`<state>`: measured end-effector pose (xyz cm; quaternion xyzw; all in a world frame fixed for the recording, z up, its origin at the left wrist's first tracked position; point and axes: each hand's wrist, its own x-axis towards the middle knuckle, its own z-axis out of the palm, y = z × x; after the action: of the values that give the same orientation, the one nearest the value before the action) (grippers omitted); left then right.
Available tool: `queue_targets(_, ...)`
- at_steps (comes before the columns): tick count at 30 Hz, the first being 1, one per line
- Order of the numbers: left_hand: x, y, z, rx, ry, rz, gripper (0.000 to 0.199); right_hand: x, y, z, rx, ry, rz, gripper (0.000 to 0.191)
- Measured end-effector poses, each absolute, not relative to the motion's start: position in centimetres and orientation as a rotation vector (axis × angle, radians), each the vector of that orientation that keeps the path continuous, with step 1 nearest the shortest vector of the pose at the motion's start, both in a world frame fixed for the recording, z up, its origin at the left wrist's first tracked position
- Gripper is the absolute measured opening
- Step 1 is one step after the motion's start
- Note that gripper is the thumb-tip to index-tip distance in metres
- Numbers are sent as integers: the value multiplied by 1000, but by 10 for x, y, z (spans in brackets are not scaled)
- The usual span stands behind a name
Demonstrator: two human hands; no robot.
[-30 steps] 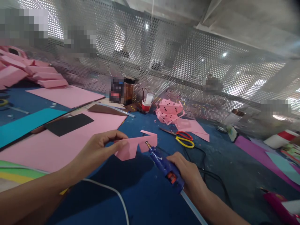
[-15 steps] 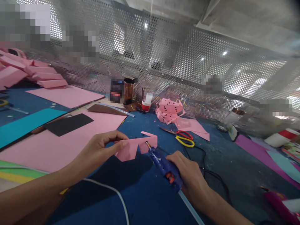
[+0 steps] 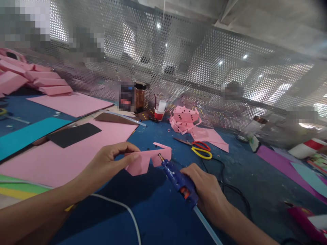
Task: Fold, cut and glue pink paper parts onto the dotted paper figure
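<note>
Between thumb and fingers, my left hand (image 3: pixel 119 158) pinches a folded strip of pink paper (image 3: pixel 141 163) with a notch cut in its lower edge. My right hand (image 3: pixel 205 189) is wrapped around a blue glue gun (image 3: pixel 180 183), and a clear glue stick (image 3: pixel 205 223) sticks out of its back end. The gun's metal nozzle is at the strip, right by a small dark spot near the notch. Whether glue is coming out cannot be made out. Scissors (image 3: pixel 201 149) with red and yellow handles lie on the table beyond my right hand.
Pink sheets (image 3: pixel 112 136), a black piece (image 3: pixel 76 135) and a teal sheet (image 3: pixel 33 134) lie left. Behind are a dotted pink paper bundle (image 3: pixel 185 119), a red-and-white cup (image 3: pixel 159 114) and a brown jar (image 3: pixel 140 98). A magenta glue gun (image 3: pixel 304 221) and cables (image 3: pixel 235 190) lie right.
Both hands, the pink strip and the glue gun stay almost where they were, with the nozzle still at the same spot. The view has shifted very slightly.
</note>
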<state>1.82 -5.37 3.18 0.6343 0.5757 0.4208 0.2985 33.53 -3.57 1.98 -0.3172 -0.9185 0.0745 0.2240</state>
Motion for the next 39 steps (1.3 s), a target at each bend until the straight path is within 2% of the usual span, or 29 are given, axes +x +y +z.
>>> queue_targets(9,18,-53,34,1700,1539,1124,30,336,-37,19,-841,-2481,232,17)
queue_targets(20,16,-52,35,1666,1539,1149,31,335,-35,16,-968,-2473,350,37)
queue_targets(29,12,-51,39,1652,1559,1152,33,337,-29,8,-964,-2387,299,38)
queue_targets(33,12,-53,42,1592,1509,1168,29,339,-23,-1,-947,-2366,304,34)
queue_targets(39,7,-49,48,1519,1458,1276,20,334,-26,8,-964,-2283,405,15)
